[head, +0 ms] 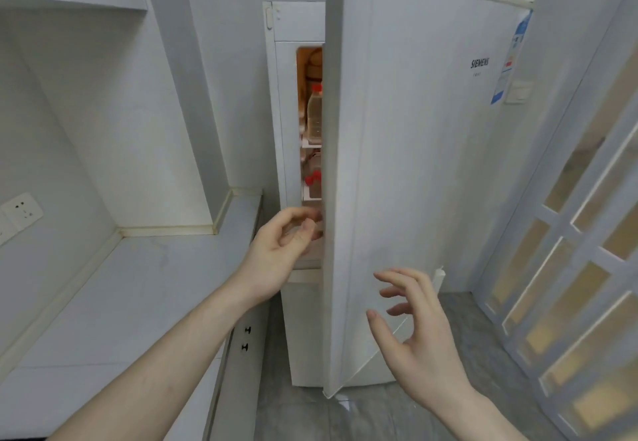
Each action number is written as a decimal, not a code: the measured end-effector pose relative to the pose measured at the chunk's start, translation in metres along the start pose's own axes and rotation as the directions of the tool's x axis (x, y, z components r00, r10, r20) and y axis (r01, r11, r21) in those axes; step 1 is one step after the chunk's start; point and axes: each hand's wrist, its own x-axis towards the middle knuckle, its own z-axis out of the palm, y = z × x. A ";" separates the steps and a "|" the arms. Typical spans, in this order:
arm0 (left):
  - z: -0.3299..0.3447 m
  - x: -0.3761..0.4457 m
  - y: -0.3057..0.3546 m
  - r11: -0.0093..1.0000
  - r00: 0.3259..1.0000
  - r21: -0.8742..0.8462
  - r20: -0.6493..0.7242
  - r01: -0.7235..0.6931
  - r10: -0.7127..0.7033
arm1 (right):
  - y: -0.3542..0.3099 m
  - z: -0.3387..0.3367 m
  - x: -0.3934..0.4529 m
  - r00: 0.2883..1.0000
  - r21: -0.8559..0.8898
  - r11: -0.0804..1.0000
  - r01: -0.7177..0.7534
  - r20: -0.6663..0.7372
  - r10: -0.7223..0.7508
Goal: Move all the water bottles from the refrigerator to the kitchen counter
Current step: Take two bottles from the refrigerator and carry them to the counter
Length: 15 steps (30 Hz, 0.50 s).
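Fingers of the right hand are nearest, spread apart and lightly bent, holding nothing and hovering just in front of the outer face of the door, low down near its bottom. Beyond them and to the left, the left hand reaches to the door's free edge; its fingers are curled in toward the thumb and seem to hook that edge, though blur keeps me from telling whether they actually grip it. Left of both hands lies the counter, where the bottles are to go. Above the left fingertips, through the narrow gap, the lit inside of the fridge shows one bottle standing upright on a shelf, long axis vertical, red cap on top. Below it, closer to the fingers, red caps mark more bottles, apparently upright too, bodies mostly hidden. The step in hand looks to be opening the door. To do it well, I would pull the edge with the left hand on a wide, steady swing, let the right palm take the door face and hold it open, then take each bottle round its middle and keep it vertical on the way to the counter.
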 end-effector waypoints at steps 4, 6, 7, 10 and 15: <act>0.013 -0.008 0.012 0.999 0.992 -0.021 0.124 0.029 -0.026 | -0.021 -0.009 -0.028 0.995 0.115 0.992 0.047 -0.089 -0.036; 0.019 -0.009 0.017 1.000 0.980 0.001 0.196 0.025 -0.025 | -0.032 -0.011 -0.038 0.996 0.133 0.989 0.064 -0.073 -0.054; 0.021 -0.009 0.020 1.000 0.970 0.026 0.243 0.010 -0.016 | -0.037 -0.011 -0.041 0.997 0.134 0.989 0.069 -0.054 -0.062; 0.024 -0.004 0.026 0.990 0.948 0.116 0.316 -0.075 0.035 | -0.043 -0.009 -0.048 0.999 0.098 0.994 0.046 0.024 -0.049; 0.007 0.012 0.013 0.979 0.989 0.198 0.146 -0.051 0.022 | -0.027 -0.001 -0.045 0.982 -0.100 0.995 -0.023 0.185 0.042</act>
